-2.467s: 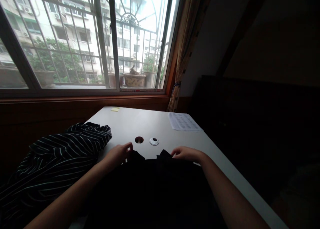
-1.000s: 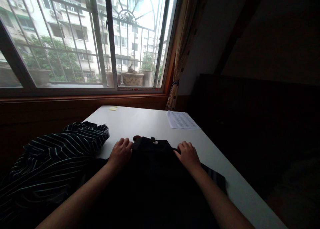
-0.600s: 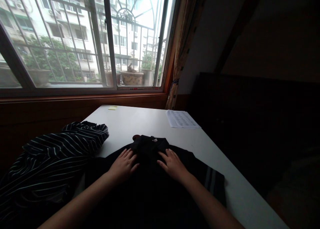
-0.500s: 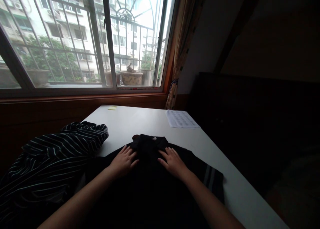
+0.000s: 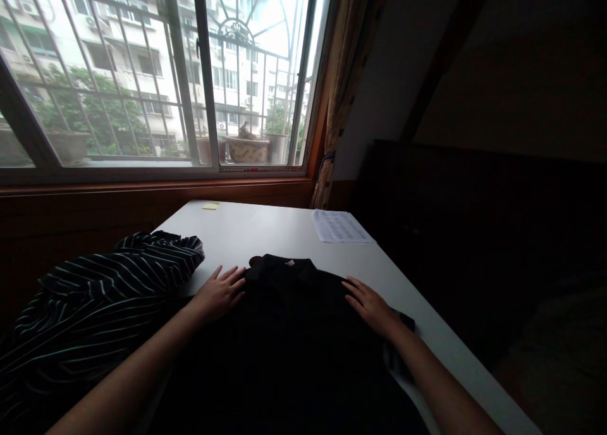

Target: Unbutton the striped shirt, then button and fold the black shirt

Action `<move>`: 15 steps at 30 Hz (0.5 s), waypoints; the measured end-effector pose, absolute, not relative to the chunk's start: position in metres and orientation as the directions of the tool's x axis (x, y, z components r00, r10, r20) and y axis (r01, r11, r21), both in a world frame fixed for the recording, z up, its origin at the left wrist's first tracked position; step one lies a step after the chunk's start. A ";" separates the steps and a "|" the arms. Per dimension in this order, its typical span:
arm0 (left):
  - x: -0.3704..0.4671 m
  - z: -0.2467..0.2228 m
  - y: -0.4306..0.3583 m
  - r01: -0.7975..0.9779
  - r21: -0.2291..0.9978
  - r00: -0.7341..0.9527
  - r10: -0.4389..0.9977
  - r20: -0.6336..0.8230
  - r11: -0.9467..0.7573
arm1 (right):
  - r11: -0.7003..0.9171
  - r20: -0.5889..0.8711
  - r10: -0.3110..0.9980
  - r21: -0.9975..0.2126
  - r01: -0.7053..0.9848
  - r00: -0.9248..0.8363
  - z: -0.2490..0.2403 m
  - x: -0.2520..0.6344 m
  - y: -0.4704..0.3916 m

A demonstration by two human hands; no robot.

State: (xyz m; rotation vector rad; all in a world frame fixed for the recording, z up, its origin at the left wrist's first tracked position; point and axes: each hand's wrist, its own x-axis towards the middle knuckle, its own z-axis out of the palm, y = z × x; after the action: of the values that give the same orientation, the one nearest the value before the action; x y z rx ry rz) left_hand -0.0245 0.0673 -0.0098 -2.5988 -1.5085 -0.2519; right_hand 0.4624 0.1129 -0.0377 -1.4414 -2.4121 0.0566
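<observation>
A black collared shirt [image 5: 284, 346] lies spread on the white table [image 5: 256, 226], its collar toward the window and a small pale label showing inside the neck. My left hand [image 5: 219, 294] rests flat on the left shoulder of the shirt, fingers spread toward the collar. On the right shoulder lies my right hand [image 5: 372, 305], fingers stretched out and slightly apart. Light stripes on the right sleeve are partly hidden under my right forearm. A small dark round thing sits beside the collar; its kind is unclear.
A heap of black-and-white striped cloth [image 5: 118, 283] lies on the left, over the table's edge. Printed sheets [image 5: 341, 226] lie at the far right corner, a yellow sticky note [image 5: 210, 205] at the far left. Behind stand a barred window and a tied curtain [image 5: 327, 169].
Both hands have moved outward from the collar along the shoulders, the right one farther. The right sleeve now lies closer in, partly under my forearm.
</observation>
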 end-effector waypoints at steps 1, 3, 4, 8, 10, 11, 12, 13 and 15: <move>-0.024 -0.006 0.062 0.880 -0.038 0.469 0.852 0.232 -0.473 | 0.473 0.284 0.866 -0.199 0.858 -0.411 -0.040 0.471 0.111; -0.027 0.002 0.049 0.908 -0.034 0.410 0.869 0.276 -0.418 | 0.457 0.336 0.861 -0.179 0.871 -0.383 -0.045 0.485 0.106; -0.032 0.004 0.043 0.927 -0.014 0.363 0.887 0.285 -0.375 | 0.451 0.357 0.856 -0.162 0.878 -0.374 -0.046 0.490 0.102; -0.071 0.000 0.025 0.979 0.093 0.157 0.963 0.218 -0.180 | 0.336 0.387 0.876 -0.064 0.940 -0.287 -0.051 0.508 0.085; -0.093 -0.005 0.023 0.980 0.165 0.088 0.988 0.124 -0.107 | 0.189 0.395 0.903 -0.011 0.982 -0.169 -0.053 0.517 0.080; -0.102 -0.007 0.024 0.974 0.209 0.077 0.995 0.066 -0.090 | 0.111 0.390 0.914 0.009 0.994 -0.106 -0.053 0.522 0.079; -0.108 -0.008 0.024 0.964 0.252 0.088 0.996 0.007 -0.087 | 0.049 0.374 0.926 0.020 0.999 -0.053 -0.053 0.526 0.078; -0.112 -0.008 0.025 0.952 0.289 0.113 0.993 -0.045 -0.095 | 0.014 0.341 0.940 0.024 1.000 -0.021 -0.053 0.531 0.079; -0.113 -0.003 0.026 0.936 0.329 0.162 0.983 -0.090 -0.124 | 0.012 0.264 0.964 0.013 1.000 -0.015 -0.051 0.539 0.081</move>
State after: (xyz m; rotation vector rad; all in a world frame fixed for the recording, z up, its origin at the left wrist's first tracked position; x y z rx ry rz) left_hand -0.1125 0.0258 -0.0029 -2.6103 -2.2494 -0.2608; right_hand 0.5395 0.0809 -0.0513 -2.0692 -2.0971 -0.2921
